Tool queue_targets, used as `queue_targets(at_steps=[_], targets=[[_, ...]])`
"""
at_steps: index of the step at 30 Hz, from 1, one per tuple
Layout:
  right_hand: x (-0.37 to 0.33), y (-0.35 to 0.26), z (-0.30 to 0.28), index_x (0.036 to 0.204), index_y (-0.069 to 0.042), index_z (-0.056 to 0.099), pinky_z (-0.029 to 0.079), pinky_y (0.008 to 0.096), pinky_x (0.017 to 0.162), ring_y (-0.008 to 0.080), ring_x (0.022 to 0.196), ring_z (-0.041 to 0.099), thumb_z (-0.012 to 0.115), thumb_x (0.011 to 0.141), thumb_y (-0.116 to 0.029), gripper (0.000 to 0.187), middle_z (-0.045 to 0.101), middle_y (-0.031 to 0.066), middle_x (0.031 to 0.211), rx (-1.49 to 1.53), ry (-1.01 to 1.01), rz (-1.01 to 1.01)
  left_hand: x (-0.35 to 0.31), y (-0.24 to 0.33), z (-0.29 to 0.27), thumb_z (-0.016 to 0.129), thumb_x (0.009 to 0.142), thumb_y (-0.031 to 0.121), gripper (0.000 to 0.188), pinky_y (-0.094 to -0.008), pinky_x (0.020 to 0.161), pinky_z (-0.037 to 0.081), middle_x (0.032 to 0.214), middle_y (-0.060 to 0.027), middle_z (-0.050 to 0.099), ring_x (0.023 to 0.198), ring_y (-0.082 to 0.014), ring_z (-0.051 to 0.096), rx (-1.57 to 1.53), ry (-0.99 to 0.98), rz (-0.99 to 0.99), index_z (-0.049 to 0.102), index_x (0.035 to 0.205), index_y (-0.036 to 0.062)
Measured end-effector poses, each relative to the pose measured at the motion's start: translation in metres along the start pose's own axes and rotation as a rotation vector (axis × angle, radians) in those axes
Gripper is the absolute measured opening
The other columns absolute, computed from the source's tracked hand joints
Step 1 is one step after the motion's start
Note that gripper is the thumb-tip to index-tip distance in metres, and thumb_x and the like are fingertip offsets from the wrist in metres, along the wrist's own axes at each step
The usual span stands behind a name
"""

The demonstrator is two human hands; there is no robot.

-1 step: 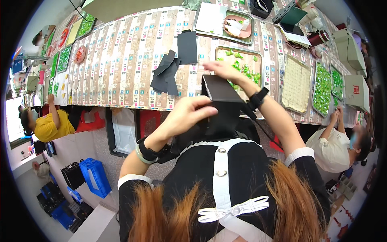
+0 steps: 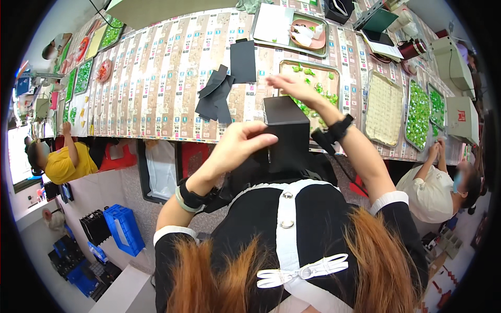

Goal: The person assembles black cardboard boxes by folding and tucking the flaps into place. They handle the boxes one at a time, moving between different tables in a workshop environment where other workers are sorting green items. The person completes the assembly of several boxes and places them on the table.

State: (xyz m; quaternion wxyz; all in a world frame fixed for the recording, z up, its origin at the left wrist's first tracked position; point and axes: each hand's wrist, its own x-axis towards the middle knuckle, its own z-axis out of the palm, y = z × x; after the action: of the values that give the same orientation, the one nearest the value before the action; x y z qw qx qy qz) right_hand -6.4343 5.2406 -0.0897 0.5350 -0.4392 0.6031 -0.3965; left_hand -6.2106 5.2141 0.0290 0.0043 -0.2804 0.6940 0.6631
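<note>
A black box (image 2: 288,133) stands upright at the table's near edge, right in front of my body. My left hand (image 2: 241,147) is at its left side, thumb and fingers closed on the left edge. Beyond its far end, my right hand (image 2: 298,91) is raised with fingers stretched out, holding nothing; I cannot tell whether the palm touches the box. Left of the box lie several black strips (image 2: 216,96), partly overlapping, and a flat black rectangular piece (image 2: 242,61). Behind my right hand is a metal tray (image 2: 338,78) with small green pieces.
To the right lie a cream-coloured tray (image 2: 383,109) and a tray of green pieces (image 2: 417,115). A metal tray (image 2: 266,44) with a plate stands at the back. People sit at both sides: a yellow sleeve (image 2: 68,156) left, a white sleeve (image 2: 425,190) right. A patterned cloth (image 2: 156,78) covers the table.
The black box has turned slightly, so its near face shows more squarely. My right hand has shifted a little to the right and lifted off slightly. My left hand has moved only slightly.
</note>
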Motion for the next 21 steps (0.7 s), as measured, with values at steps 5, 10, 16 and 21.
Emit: queue_targets(at_steps=[5,10,16,21], targets=[[-0.064,-0.088,-0.009,0.117,-0.005,0.052,0.038,0.0291,0.091,0.0183,0.106,0.051,0.049,0.088,-0.032,0.039,0.058,0.009,0.112,-0.152,-0.318,-0.357,0.007,-0.012,-0.003,0.057,0.085,0.017,0.018,-0.0178,0.056,0.037,0.07,0.0048,0.055,0.065,-0.0008,0.046,-0.402,0.033,-0.061,0.061,0.078,0.0014],[-0.073,-0.089,0.018,0.101,-0.001,0.061,0.047,0.0274,0.071,0.0163,0.081,0.062,0.054,0.085,-0.019,0.025,0.065,0.0112,0.089,-0.253,-0.26,-0.187,0.003,-0.006,-0.001,0.053,0.088,0.021,0.025,-0.0212,0.049,0.031,0.062,0.0066,0.045,0.058,-0.002,0.037,-0.115,-0.123,0.032,0.059,0.077,-0.0009],[-0.086,-0.071,0.032,0.102,-0.005,0.062,0.047,0.0283,0.073,0.0203,0.082,0.062,0.053,0.085,-0.022,0.026,0.064,0.0126,0.091,-0.155,-0.189,-0.371,-0.006,-0.022,0.015,0.051,0.089,0.024,0.026,-0.0189,0.054,0.041,0.072,0.0018,0.057,0.063,-0.0037,0.05,-0.451,-0.01,-0.049,0.06,0.088,-0.0004],[-0.066,-0.102,0.018,0.091,-0.008,0.066,0.046,0.0315,0.055,0.0244,0.061,0.061,0.051,0.085,-0.033,0.03,0.063,0.0123,0.071,-0.301,-0.131,-0.385,-0.002,0.007,0.005,0.048,0.091,0.022,0.026,-0.0202,0.058,0.048,0.075,-0.0014,0.06,0.067,-0.0053,0.057,-0.758,0.013,-0.064,0.059,0.09,-0.0012]])
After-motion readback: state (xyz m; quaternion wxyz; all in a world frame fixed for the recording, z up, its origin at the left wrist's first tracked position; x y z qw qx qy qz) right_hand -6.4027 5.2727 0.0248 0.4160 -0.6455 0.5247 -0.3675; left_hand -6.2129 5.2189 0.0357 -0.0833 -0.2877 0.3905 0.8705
